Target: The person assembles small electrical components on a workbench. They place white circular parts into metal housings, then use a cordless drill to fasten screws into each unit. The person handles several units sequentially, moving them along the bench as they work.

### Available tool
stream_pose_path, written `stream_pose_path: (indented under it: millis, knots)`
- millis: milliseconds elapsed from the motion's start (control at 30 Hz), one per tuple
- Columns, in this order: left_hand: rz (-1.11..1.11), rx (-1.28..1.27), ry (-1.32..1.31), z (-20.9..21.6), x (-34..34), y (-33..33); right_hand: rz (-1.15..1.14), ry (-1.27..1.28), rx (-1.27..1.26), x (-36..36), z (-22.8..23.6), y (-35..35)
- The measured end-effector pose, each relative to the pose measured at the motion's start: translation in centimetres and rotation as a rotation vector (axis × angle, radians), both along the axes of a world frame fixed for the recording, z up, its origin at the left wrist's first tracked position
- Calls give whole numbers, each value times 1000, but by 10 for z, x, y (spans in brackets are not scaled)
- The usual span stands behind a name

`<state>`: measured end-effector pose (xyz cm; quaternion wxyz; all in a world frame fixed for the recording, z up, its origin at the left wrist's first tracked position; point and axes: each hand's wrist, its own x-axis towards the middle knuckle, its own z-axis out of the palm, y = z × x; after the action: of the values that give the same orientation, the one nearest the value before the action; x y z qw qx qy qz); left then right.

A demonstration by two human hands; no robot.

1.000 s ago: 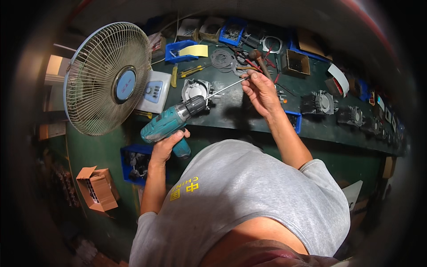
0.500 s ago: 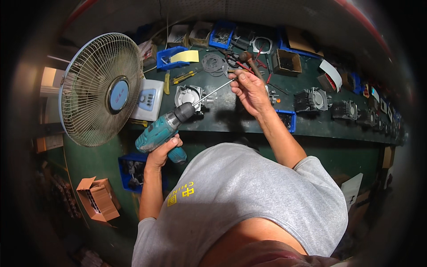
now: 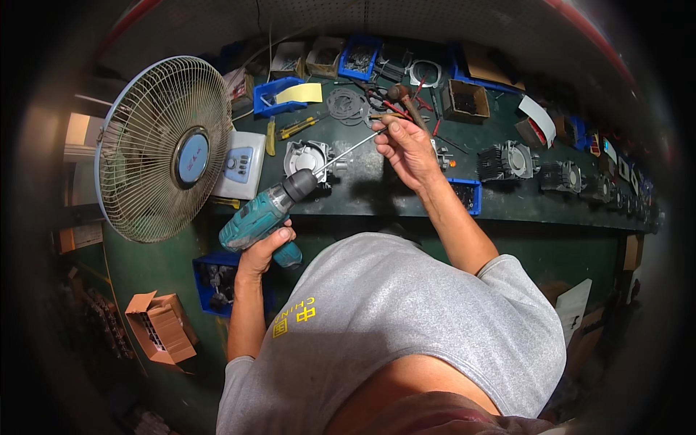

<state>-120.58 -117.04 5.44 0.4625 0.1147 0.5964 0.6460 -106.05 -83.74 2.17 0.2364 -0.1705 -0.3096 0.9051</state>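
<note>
My left hand (image 3: 267, 250) is wrapped round the grip of a teal and black cordless drill (image 3: 254, 219), which points up and to the right. From its chuck runs a long thin metal bit (image 3: 349, 150). At the bit's far end, my right hand (image 3: 410, 151) has thumb and forefinger pinched together; whatever small piece is between them is hidden. Below the bit, a round silver metal housing (image 3: 304, 157) lies on the dark green workbench (image 3: 435, 206). A second housing is mostly hidden behind my right hand.
A desk fan (image 3: 163, 148) stands at the left. Along the back are blue bins (image 3: 359, 58), a hammer (image 3: 408, 105), yellow-handled tools (image 3: 296, 127) and flat grey rings (image 3: 345, 105). More finned housings (image 3: 509, 161) line the right side. An open carton (image 3: 161, 328) sits low at the left.
The drill and my left hand have shifted very slightly left and down. My right hand keeps its pinch at the bit's end, nearly unmoved.
</note>
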Motion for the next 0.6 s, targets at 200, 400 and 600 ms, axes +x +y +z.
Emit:
stream_pose_path:
  millis: [200,400,600]
  knots:
    - [15,59,5,-2,1,3,0,-9,3,-2,3,0]
    - [25,102,-13,2,0,6,-4,-5,-15,-5,6,-3]
    - [26,84,15,-4,-2,4,-3,-25,-8,-7,8,-3]
